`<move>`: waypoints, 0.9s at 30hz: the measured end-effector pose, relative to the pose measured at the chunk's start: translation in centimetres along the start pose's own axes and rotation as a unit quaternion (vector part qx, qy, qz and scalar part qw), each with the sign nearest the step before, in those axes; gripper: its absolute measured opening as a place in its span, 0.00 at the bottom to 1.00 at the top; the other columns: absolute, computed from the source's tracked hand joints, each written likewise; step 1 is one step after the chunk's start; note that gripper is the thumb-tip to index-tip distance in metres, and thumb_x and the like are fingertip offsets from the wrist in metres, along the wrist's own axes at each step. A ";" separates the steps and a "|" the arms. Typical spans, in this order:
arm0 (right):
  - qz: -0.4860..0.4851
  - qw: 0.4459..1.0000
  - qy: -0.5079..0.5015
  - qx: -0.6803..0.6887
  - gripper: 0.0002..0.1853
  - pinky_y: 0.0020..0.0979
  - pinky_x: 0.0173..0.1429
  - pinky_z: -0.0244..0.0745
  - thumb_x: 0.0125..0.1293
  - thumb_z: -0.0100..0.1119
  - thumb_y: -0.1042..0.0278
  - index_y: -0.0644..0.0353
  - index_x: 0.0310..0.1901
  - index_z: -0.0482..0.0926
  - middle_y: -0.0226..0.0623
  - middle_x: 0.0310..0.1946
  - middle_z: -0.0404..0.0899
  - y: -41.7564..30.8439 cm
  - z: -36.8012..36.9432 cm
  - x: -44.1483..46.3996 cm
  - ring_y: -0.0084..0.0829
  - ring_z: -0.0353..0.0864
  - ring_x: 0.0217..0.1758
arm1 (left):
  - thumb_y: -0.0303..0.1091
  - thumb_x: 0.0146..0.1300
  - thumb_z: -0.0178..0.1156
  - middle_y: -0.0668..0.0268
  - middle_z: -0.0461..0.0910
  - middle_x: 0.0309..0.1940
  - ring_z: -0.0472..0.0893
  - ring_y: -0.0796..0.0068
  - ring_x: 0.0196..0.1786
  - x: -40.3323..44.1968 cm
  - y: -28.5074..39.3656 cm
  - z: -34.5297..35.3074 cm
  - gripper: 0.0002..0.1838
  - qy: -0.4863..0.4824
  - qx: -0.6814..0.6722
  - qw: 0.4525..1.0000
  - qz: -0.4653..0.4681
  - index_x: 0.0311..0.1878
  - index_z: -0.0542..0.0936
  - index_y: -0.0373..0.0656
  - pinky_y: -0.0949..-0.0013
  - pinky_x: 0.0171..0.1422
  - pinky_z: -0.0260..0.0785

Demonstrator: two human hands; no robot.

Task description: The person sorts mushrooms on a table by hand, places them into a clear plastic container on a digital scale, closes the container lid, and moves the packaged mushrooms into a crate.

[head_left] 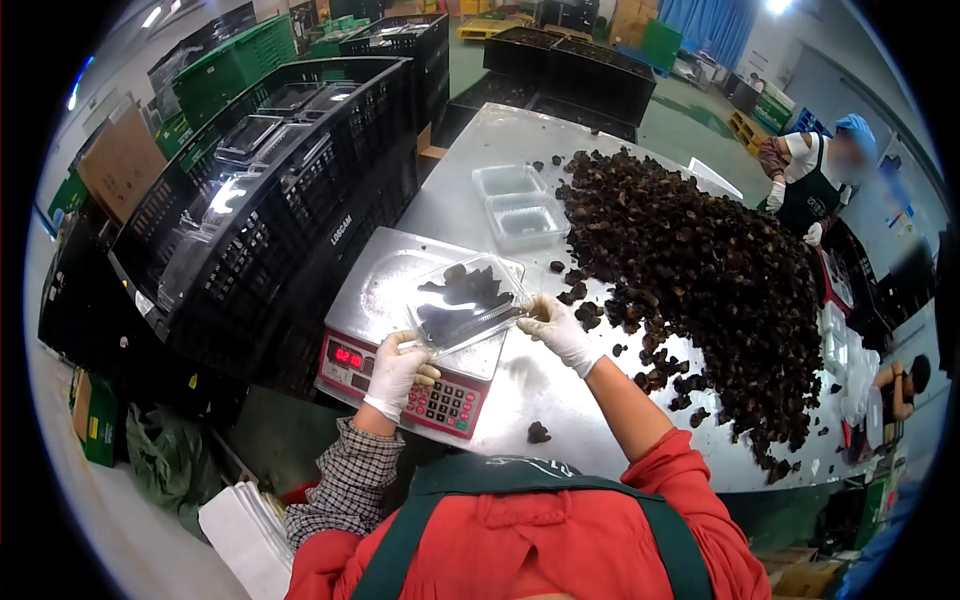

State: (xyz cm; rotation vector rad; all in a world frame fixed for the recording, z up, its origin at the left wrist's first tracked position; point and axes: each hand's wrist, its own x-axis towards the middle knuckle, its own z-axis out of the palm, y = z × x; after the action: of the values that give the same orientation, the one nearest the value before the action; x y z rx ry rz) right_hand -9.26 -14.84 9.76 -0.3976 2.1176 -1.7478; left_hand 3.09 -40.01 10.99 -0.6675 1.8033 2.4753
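Both my hands wear white gloves. Between them is a clear plastic clamshell box [462, 347] with dark, wrinkled pieces that look like wood ear mushrooms [465, 290] inside. My left hand [400, 375] grips the box's near left corner, and my right hand [560, 335] pinches its right edge. Beneath the box is a digital scale [375, 290] with a steel platform, red keypad panel and lit red digits. Whether the box touches the platform, I cannot tell. A large heap of loose mushrooms [700, 270] covers the table to the right.
Clear plastic trays [527, 222] lie on the steel table [455, 195] beyond the scale. At left stands a tall black crate [300, 230] of clear boxes. More black crates [570, 75] stand behind the table. A co-worker [815, 175] in a blue cap works across the heap; another person's arm [895, 390] shows at right.
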 end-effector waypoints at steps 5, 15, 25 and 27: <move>0.031 0.998 0.057 -0.018 0.13 0.23 0.28 0.71 0.61 0.66 0.60 0.61 0.31 0.76 0.28 0.21 0.75 -0.7 1.3 0.9 0.19 0.73 0.22 | 0.22 0.56 0.57 0.56 0.78 0.29 0.82 0.70 0.22 -0.1 0.2 0.1 0.22 0.011 0.016 1.000 -0.013 0.54 0.65 0.29 0.74 0.23 0.77; 0.137 0.975 -0.107 0.137 0.12 0.25 0.26 0.72 0.65 0.62 0.64 0.59 0.42 0.71 0.31 0.24 0.74 1.1 -0.8 2.1 0.21 0.73 0.22 | 0.23 0.53 0.60 0.58 0.78 0.28 0.79 0.75 0.21 0.3 -0.2 -0.9 0.23 -0.009 0.047 0.998 0.027 0.51 0.65 0.30 0.76 0.22 0.72; 0.145 0.962 -0.098 0.209 0.08 0.28 0.35 0.79 0.63 0.59 0.66 0.61 0.39 0.75 0.36 0.33 0.79 1.9 -1.4 1.0 0.29 0.82 0.33 | 0.23 0.55 0.57 0.58 0.79 0.30 0.81 0.72 0.23 0.4 0.2 -1.4 0.22 -0.018 0.059 0.998 0.020 0.53 0.65 0.29 0.75 0.23 0.74; 0.145 0.962 -0.095 0.212 0.08 0.28 0.34 0.79 0.62 0.59 0.67 0.61 0.39 0.75 0.35 0.31 0.78 1.7 -1.0 0.9 0.29 0.82 0.32 | 0.23 0.56 0.58 0.59 0.78 0.31 0.81 0.71 0.25 0.1 0.2 -1.1 0.21 -0.006 0.034 0.999 0.000 0.53 0.66 0.29 0.74 0.26 0.76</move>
State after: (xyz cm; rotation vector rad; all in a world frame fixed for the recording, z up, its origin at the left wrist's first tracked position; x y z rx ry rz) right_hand -10.44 -14.03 8.21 -0.1209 1.5245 -1.8385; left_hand 3.27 -41.07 10.89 -0.6477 1.8733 2.4011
